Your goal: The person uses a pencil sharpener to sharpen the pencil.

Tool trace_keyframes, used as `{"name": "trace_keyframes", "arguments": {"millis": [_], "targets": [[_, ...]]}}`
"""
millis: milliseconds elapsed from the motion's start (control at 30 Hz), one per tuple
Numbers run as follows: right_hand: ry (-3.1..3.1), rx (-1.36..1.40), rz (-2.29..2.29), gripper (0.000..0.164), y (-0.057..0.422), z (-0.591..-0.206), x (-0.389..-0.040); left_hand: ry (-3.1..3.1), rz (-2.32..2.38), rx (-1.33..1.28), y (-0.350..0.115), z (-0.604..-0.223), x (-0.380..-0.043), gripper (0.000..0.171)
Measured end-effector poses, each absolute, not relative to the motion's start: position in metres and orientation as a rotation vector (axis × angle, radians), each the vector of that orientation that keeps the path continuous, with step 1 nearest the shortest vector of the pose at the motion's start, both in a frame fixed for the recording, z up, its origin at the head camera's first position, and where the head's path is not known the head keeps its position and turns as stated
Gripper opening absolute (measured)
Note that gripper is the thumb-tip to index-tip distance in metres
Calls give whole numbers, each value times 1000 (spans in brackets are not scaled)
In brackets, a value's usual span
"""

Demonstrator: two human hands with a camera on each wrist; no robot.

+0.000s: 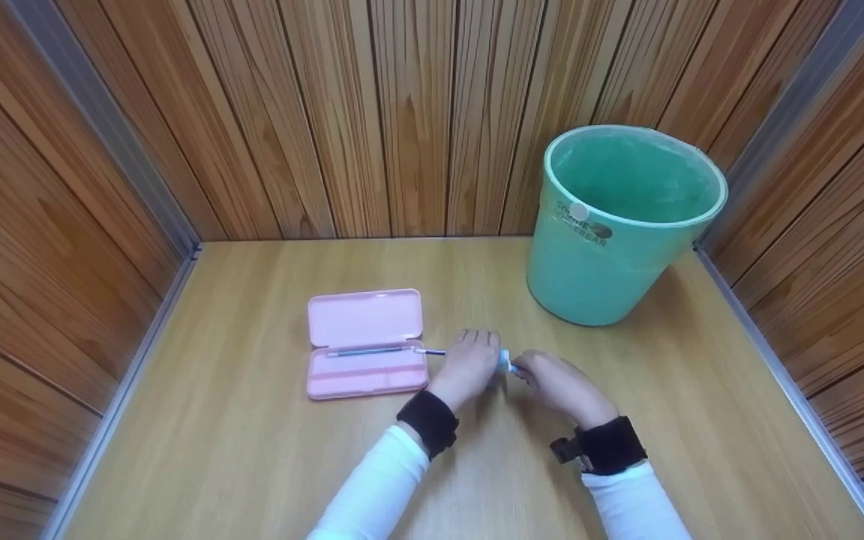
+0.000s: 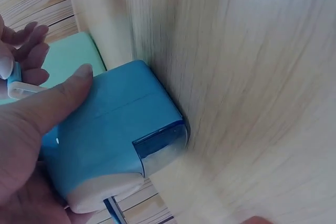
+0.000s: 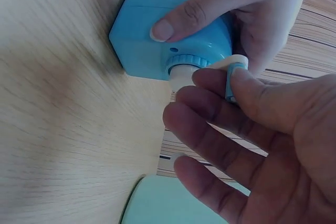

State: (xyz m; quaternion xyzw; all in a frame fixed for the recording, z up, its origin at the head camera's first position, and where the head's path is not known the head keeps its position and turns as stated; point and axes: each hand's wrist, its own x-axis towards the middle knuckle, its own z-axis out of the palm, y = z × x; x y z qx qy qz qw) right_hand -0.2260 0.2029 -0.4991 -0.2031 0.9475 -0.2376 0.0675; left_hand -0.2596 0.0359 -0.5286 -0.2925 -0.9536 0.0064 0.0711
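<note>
A blue crank pencil sharpener [image 2: 110, 114] stands on the table, and my left hand [image 1: 469, 361] grips it from above. In the left wrist view, a pencil [image 2: 114, 211] sticks out of its pale front end; in the head view that pencil reaches left towards the pink case. My right hand [image 1: 558, 384] is on the sharpener's other side. There its thumb and forefinger pinch the crank handle [image 3: 230, 82], while the other fingers stay loosely bent. The pencil's tip is hidden inside the sharpener.
Left of the hands lies an open pink pencil case [image 1: 364, 319], with a blue pencil [image 1: 368, 351] in its lower half. A green bin [image 1: 589, 262] with a clear liner stands at the back right. Wood-panelled walls [image 1: 409, 112] enclose the table.
</note>
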Motion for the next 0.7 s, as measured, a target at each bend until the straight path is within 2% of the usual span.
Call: {"name": "trace_keyframes", "arguments": {"millis": [467, 700], "targets": [[2923, -665, -723, 11, 208, -497, -232, -2869, 52, -933, 33, -533, -262, 40], [2870, -605, -666, 13, 206, -499, -237, -2930, -39, -974, 28, -535, -266, 56]]}}
